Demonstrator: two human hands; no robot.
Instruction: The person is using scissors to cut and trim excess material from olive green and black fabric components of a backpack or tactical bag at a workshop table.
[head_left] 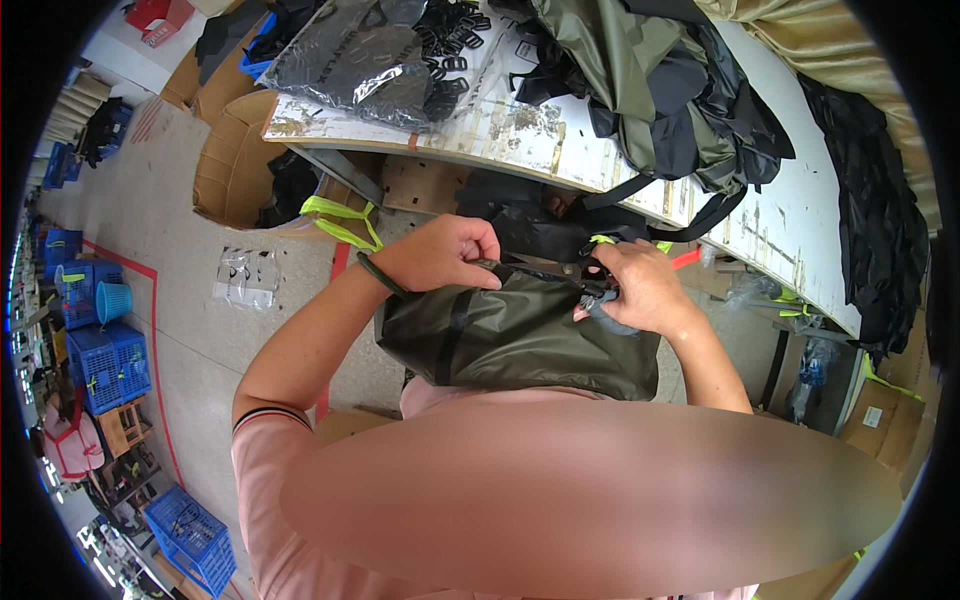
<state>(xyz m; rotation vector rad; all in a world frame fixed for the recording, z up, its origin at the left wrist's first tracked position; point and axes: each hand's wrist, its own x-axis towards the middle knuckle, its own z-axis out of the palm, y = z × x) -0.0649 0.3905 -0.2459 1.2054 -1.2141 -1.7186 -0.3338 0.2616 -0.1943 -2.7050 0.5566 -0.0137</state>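
Note:
An olive-green bag (pixel 530 335) of smooth, shiny fabric, with a dark band across it, lies in front of my body. My left hand (pixel 450 255) is closed on the bag's upper edge, thumb and fingers pinching it. At the right end of the same edge, my right hand (pixel 645 285) has its fingers curled round a small grey piece (pixel 600 305) whose kind I cannot make out. The palm covers part of it. Dark material (pixel 540 230) lies just beyond the bag, partly under the table.
A worn white table (pixel 510 135) carries a clear plastic bag (pixel 350 70), black buckles (pixel 460 40) and heaped green and black fabric pieces (pixel 680 100). A cardboard box (pixel 235 160) stands left of it. Blue crates (pixel 108 365) stand at far left; black fabric (pixel 870 200) lies at right.

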